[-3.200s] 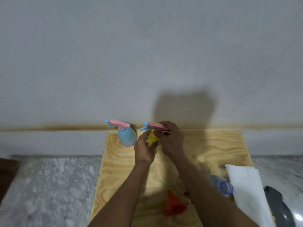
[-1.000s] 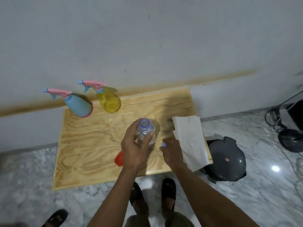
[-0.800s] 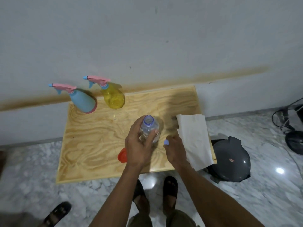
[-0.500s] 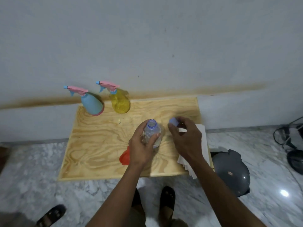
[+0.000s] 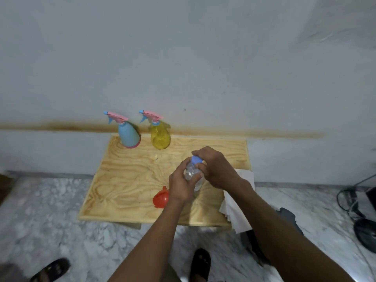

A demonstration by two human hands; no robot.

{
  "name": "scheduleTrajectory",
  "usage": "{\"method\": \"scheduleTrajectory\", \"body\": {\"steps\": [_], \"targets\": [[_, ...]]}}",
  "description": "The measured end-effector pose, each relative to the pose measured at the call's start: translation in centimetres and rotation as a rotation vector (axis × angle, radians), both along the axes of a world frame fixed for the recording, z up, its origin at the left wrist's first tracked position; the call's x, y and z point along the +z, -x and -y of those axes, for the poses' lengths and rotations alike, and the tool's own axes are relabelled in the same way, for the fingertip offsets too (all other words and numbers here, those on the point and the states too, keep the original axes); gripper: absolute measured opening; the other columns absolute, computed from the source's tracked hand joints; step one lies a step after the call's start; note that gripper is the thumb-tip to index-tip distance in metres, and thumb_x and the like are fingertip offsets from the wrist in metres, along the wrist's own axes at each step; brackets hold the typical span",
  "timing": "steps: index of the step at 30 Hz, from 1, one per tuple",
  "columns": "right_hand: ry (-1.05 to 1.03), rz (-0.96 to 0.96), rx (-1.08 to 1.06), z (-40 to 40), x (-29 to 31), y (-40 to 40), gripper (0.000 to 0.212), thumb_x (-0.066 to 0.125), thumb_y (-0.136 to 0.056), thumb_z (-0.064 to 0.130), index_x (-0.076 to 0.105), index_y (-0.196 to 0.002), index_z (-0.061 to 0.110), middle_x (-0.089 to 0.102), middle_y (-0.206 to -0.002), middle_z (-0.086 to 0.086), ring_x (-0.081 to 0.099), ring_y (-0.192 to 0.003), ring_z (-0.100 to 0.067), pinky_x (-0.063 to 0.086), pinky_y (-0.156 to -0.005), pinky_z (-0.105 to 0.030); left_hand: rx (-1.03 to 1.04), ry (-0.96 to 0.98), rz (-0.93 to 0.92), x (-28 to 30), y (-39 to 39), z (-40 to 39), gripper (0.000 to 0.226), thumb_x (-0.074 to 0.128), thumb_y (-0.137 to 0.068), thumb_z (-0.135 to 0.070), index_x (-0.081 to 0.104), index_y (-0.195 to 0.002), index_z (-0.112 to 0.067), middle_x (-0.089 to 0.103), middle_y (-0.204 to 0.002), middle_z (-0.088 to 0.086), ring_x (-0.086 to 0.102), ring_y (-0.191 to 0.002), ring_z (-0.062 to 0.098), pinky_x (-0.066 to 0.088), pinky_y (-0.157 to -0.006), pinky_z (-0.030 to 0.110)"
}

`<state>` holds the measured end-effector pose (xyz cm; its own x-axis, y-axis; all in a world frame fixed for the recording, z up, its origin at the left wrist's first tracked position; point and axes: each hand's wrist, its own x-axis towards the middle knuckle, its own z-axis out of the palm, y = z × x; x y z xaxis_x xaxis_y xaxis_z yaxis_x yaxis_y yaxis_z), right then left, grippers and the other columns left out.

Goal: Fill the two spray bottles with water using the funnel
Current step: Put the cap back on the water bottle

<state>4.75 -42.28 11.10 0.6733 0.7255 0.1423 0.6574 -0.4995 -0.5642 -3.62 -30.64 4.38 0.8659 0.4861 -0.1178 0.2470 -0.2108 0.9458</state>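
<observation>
Head view: left hand (image 5: 181, 185) fingers clamped on water bottle (image 5: 192, 174) body, thin, crushable, likely slippery; right hand (image 5: 215, 167) fingers pinch cap (image 5: 196, 160); 2 spray bottles at 11 o'clock.

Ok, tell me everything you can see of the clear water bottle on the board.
The clear water bottle is small, of see-through plastic, with a crinkled, glinting wall. It stands roughly upright on the plywood board, near its front right. The left hand wraps its body from the near side, and the right hand pinches the pale blue cap sitting on its neck. Whether the cap is screwed tight cannot be told, and the water level is hidden by the hands. The orange funnel lies just left of it.
</observation>
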Motion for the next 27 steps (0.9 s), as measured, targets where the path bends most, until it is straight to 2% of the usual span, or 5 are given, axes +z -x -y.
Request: {"method": "scheduleTrajectory", "body": {"steps": [4,8,12,20,27], "targets": [[0.028,0.015,-0.024,-0.4,0.0,0.2,0.033,0.067,-0.087,0.006,0.064,-0.119,-0.003,0.064,-0.107,-0.021,0.062,-0.094,-0.037,0.049,-0.082,-0.039,-0.012,-0.012,-0.006,-0.4,-0.1,-0.1,0.058,0.077,-0.081,-0.023,0.058,-0.135,-0.021,0.068,-0.122,-0.003,0.063,-0.105,0.006,0.046,-0.077,0.004],[0.091,-0.014,-0.043,-0.5,0.2,0.0,0.042,0.068,-0.089,0.020,0.059,-0.125,0.001,0.060,-0.109,-0.019,0.059,-0.094,-0.035,0.048,-0.083,-0.041,-0.012,-0.021,0.007,-0.3,0.1,-0.2,0.059,0.075,-0.079,-0.025,0.057,-0.135,-0.020,0.068,-0.123,-0.002,0.063,-0.107,0.010,0.050,-0.085,0.019],[0.088,-0.002,-0.032,-0.3,0.1,0.3,0.035,0.063,-0.092,0.014,0.060,-0.126,0.006,0.058,-0.108,-0.015,0.060,-0.091,-0.032,0.049,-0.080,-0.038,-0.008,-0.032,0.025,-0.5,0.2,-0.1,0.056,0.076,-0.082,-0.023,0.057,-0.135,-0.020,0.068,-0.121,-0.005,0.063,-0.106,0.008,0.043,-0.077,0.002],[0.112,0.036,-0.037,-0.7,-0.2,0.2,0.029,0.061,-0.092,0.010,0.058,-0.120,0.001,0.058,-0.114,-0.015,0.059,-0.094,-0.031,0.045,-0.077,-0.031,-0.031,-0.033,0.022,-0.7,0.0,-0.3,0.058,0.074,-0.078,-0.033,0.057,-0.134,-0.025,0.070,-0.115,-0.007,0.065,-0.101,0.004,0.046,-0.079,0.008],[0.153,0.032,0.090,-0.2,0.1,-0.9,0.029,0.061,-0.094,0.011,0.057,-0.122,0.005,0.061,-0.116,-0.013,0.059,-0.097,-0.031,0.048,-0.083,-0.040,-0.036,-0.021,0.015,-0.9,-0.1,-0.4,0.068,0.075,-0.074,-0.043,0.056,-0.136,-0.022,0.068,-0.121,-0.006,0.064,-0.105,0.006,0.046,-0.080,0.006]]}}
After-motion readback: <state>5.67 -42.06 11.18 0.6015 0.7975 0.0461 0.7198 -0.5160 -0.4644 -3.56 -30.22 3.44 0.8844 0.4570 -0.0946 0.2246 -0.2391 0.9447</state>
